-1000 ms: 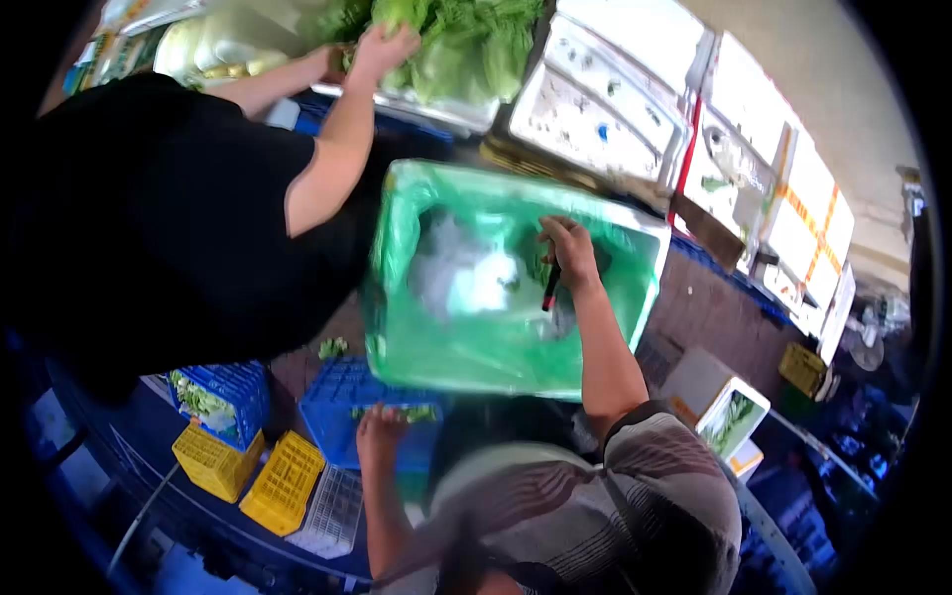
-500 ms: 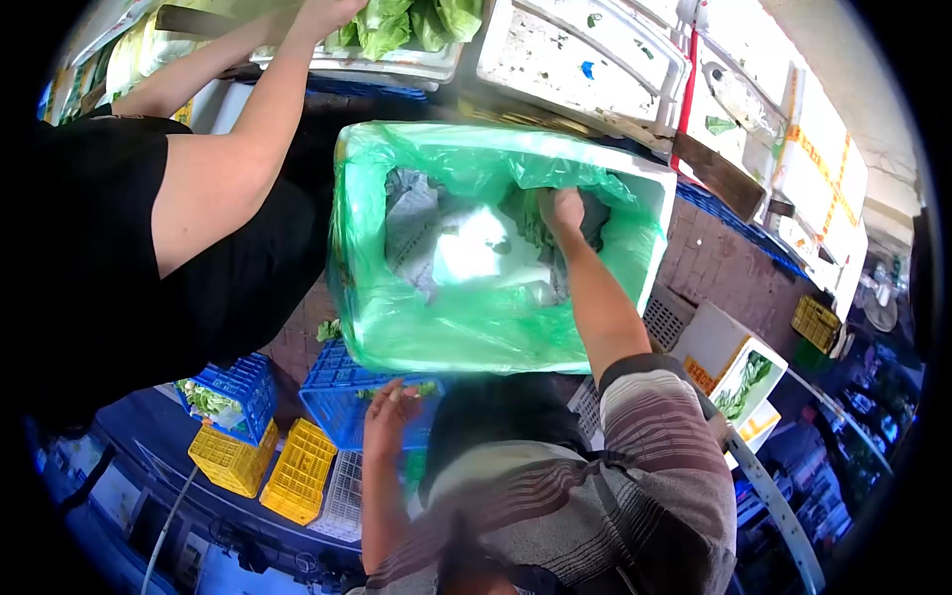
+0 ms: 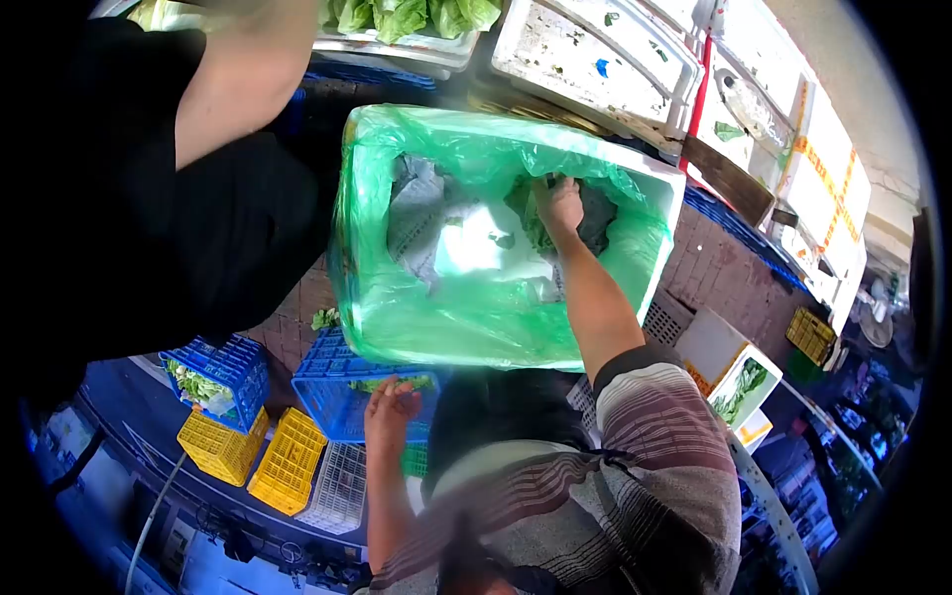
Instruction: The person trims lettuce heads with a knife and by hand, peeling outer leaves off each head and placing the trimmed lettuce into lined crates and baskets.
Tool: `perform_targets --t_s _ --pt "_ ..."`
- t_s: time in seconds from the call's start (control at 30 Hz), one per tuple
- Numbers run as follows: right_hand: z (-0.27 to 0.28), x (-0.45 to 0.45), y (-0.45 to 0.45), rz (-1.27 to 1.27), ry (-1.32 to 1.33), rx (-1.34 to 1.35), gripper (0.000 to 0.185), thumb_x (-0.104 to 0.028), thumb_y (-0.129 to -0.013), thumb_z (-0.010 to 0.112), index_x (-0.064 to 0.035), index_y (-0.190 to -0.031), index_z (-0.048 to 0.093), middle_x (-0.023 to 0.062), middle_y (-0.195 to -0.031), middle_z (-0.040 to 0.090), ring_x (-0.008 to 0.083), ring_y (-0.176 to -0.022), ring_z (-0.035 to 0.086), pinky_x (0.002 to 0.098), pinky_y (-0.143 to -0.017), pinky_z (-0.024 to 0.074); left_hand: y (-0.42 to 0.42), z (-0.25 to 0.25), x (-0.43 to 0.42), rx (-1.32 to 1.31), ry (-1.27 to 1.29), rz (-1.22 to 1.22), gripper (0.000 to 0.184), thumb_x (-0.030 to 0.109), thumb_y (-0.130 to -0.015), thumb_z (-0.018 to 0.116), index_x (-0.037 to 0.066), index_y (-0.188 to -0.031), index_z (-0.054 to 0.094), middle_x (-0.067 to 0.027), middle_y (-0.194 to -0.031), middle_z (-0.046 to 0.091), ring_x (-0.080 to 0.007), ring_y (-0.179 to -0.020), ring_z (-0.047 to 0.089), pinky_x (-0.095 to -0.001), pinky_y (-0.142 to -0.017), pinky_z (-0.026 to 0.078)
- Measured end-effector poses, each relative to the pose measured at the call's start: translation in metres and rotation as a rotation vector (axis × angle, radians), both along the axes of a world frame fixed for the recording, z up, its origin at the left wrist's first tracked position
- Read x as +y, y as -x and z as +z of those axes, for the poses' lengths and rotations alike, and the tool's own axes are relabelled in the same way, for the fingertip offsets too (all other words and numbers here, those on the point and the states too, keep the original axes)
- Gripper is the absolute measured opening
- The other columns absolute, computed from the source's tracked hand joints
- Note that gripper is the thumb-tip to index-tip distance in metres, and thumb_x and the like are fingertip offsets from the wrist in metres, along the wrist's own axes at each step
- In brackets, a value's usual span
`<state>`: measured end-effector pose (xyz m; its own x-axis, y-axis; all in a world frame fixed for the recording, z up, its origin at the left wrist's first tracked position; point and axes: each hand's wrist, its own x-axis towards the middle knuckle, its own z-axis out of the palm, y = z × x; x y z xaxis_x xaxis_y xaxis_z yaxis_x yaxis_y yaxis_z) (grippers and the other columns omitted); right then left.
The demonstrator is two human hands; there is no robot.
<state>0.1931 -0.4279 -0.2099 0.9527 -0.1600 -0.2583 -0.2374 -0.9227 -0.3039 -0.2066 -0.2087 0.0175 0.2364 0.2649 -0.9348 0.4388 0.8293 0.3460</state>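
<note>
A white foam box lined with a green plastic bag [image 3: 456, 332] stands in front of me. My right hand [image 3: 559, 204] reaches inside it, closed at the right part, against some leafy greens [image 3: 526, 210]. Whether the fingers grip the greens or something dark beside them is hard to make out. Grey crumpled sheets [image 3: 415, 213] line the left inside of the box. My left hand [image 3: 391, 402] hangs over a blue crate [image 3: 332, 397], its fingers curled loosely and holding nothing visible.
A person in black [image 3: 198, 228] stands at the left, one arm towards lettuce [image 3: 397, 18] at the top. Open foam boxes [image 3: 585, 69] line the upper right. Yellow crates [image 3: 288, 461] and a greens-filled blue crate [image 3: 223, 382] are lower left.
My right hand has gone from above the box down into its right part, and the dark pen-like item with a red end no longer shows clearly. The other person's arm has moved up and left.
</note>
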Motion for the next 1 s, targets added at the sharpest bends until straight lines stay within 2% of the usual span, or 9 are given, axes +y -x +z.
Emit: perform_targets --t_s 0.1,0.3,0.43,0.47,0.57,0.67,0.77,0.87,1.0 --pt "0.010 -0.008 0.026 0.016 -0.040 0.132 0.066 -0.056 -0.081 0.067 -0.0040 -0.119 0.054 0.0243 -0.101 0.068 0.0437 -0.097 0.065 0.0512 -0.083 0.0517 -0.006 0.000 -0.003 -0.014 -0.020 -0.020 0.036 0.026 -0.102 0.054 0.005 -0.131 0.053 -0.0115 -0.106 0.069 -0.0261 -0.092 0.068 -0.0416 -0.079 0.055" --pt "0.064 -0.012 0.101 0.128 -0.253 -0.027 0.052 -0.039 -0.077 0.079 -0.0041 -0.111 0.059 0.0226 -0.101 0.069 0.0414 -0.093 0.066 0.0476 -0.079 0.0522 -0.027 -0.006 -0.012 -0.127 0.021 -0.094 0.036 0.028 -0.101 0.056 0.003 -0.127 0.055 -0.0147 -0.109 0.068 -0.0288 -0.094 0.068 -0.0430 -0.082 0.056" --pt "0.147 0.010 0.134 0.021 -0.499 -0.046 0.051 -0.024 -0.074 0.084 0.0005 -0.112 0.060 0.0139 -0.090 0.069 0.0265 -0.083 0.067 0.0385 -0.073 0.0522 -0.041 -0.027 -0.032 -0.220 0.189 -0.116 0.045 0.034 -0.101 0.055 0.002 -0.132 0.052 -0.0177 -0.115 0.065 -0.0329 -0.107 0.063 -0.0484 -0.093 0.051" --pt "0.169 0.017 0.141 0.031 -0.544 -0.053 0.047 -0.016 -0.076 0.083 0.0016 -0.111 0.057 0.0069 -0.082 0.064 0.0153 -0.071 0.062 0.0311 -0.064 0.0510 -0.042 -0.034 -0.038 -0.278 0.265 -0.102 0.048 0.036 -0.101 0.055 0.001 -0.135 0.050 -0.0188 -0.119 0.064 -0.0342 -0.112 0.061 -0.0502 -0.098 0.049" --pt "0.238 0.039 0.169 -0.183 -0.973 0.160 0.041 -0.014 -0.080 0.080 0.0005 -0.109 0.055 0.0026 -0.078 0.059 0.0088 -0.062 0.056 0.0252 -0.056 0.0482 -0.054 -0.028 -0.061 -0.289 0.510 -0.049 0.055 0.041 -0.105 0.044 0.000 -0.141 0.042 -0.0242 -0.139 0.051 -0.0347 -0.129 0.051 -0.0482 -0.106 0.042" --pt "0.271 0.054 0.206 -0.041 -1.182 0.248 0.033 -0.010 -0.084 0.075 -0.0011 -0.106 0.053 0.0019 -0.078 0.061 0.0060 -0.055 0.053 0.0216 -0.052 0.0468 -0.039 -0.013 -0.076 -0.736 0.520 0.242 0.058 0.051 -0.103 0.039 0.011 -0.145 0.038 -0.0171 -0.153 0.037 -0.0329 -0.140 0.037 -0.0523 -0.111 0.035" --pt "0.291 0.071 0.249 0.127 -1.362 0.346 0.037 -0.009 -0.084 0.076 0.0002 -0.111 0.053 0.0030 -0.080 0.063 0.0050 -0.054 0.052 0.0206 -0.052 0.0463 -0.032 0.023 -0.056 -0.950 0.392 0.699 0.058 0.049 -0.102 0.043 0.010 -0.145 0.039 -0.0148 -0.150 0.042 -0.0316 -0.137 0.041 -0.0525 -0.111 0.035" --pt "0.303 0.083 0.298 0.341 -1.229 0.448 0.042 -0.009 -0.084 0.076 0.0021 -0.117 0.053 0.0034 -0.082 0.064 0.0055 -0.054 0.053 0.0208 -0.051 0.0462 -0.010 0.033 -0.039 -0.841 0.195 0.810 0.064 0.049 -0.092 0.065 0.007 -0.138 0.052 -0.0109 -0.144 0.052 -0.0300 -0.134 0.046 -0.0525 -0.117 0.031" --pt "0.325 0.092 0.341 0.492 -1.058 0.696 0.043 -0.010 -0.086 0.074 0.0030 -0.122 0.054 0.0048 -0.085 0.065 0.0061 -0.053 0.053 0.0215 -0.050 0.0466 0.051 0.029 -0.022 -0.897 0.154 0.980 0.052 0.037 -0.095 0.064 0.006 -0.135 0.055 -0.0120 -0.140 0.057 -0.0317 -0.128 0.052 -0.0512 -0.113 0.037"
